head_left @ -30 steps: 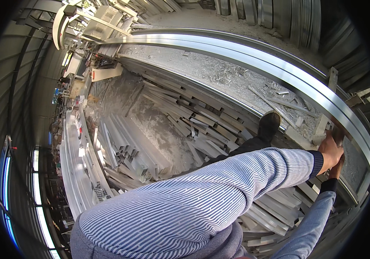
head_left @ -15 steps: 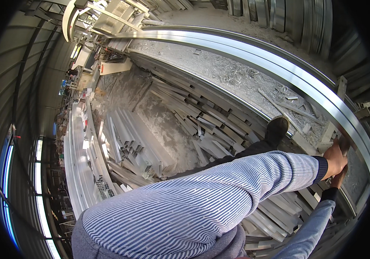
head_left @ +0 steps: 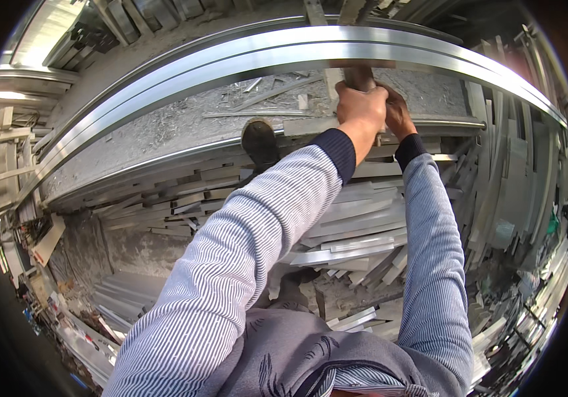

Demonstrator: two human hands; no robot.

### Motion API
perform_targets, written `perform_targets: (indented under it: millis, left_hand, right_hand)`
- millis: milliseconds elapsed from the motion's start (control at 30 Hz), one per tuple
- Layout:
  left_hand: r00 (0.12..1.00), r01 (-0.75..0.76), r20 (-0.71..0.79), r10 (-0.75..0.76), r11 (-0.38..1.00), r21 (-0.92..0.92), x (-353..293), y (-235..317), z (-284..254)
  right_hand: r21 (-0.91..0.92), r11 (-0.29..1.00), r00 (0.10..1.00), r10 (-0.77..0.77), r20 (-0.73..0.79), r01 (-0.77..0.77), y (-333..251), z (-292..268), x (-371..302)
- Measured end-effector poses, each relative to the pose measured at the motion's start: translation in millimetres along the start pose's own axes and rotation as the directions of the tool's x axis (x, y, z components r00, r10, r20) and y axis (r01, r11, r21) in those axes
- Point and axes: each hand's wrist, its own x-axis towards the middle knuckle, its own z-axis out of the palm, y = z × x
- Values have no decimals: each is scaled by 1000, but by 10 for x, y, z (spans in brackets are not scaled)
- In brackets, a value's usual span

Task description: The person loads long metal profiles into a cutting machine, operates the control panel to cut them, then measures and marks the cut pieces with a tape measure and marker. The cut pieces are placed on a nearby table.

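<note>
Two long silvery metal profiles [head_left: 284, 53] lie side by side across the upper part of the view. Just below them, my left hand [head_left: 361, 109] is closed around a thick brown bar-like piece [head_left: 361, 79], whose upper end meets a brown strip under the profiles. Close against it on the right, my right hand [head_left: 398, 114] has curled fingers, partly hidden behind the left hand and the brown piece. I cannot make out how much of the piece the right hand grips.
A bench bed [head_left: 165, 122] strewn with metal shavings and offcuts runs beneath the profiles. My shoe [head_left: 259, 140] rests at its front rail. Heaped metal offcuts [head_left: 357, 212] lie below my arms. Long profiles [head_left: 489, 172] lean and lie at the right.
My view has swung to the right, so the hands now show near the upper middle instead of the far right edge. Both hands stay together at the brown piece below the profiles.
</note>
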Motion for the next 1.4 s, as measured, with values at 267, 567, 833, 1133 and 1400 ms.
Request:
perform_targets:
  millis: [267, 567, 833, 1133, 1400]
  left_hand:
    - [1000, -22, 13, 22, 999, -42, 40, -60, 15]
    - [996, 82, 38, -80, 994, -74, -117, 115, -37]
    - [997, 80, 17, -81, 996, 33, -184, 163, -66]
    - [992, 123, 21, -124, 992, 34, -208, 195, -66]
    - [998, 68, 0, -68, 996, 65, -166, 158, -64]
  right_hand:
    - [1, 984, 983, 179, -39, -179, -355, 89, 78]
    - [-47, 919, 920, 388, -50, -390, -203, 46, 261]
    - [-35, 999, 968, 26, -251, -36, 20, 212, 30]
    - [-89, 917, 921, 390, -3, -388, -118, -11, 314]
    - [154, 988, 972, 40, -232, -4, 58, 297, 59]
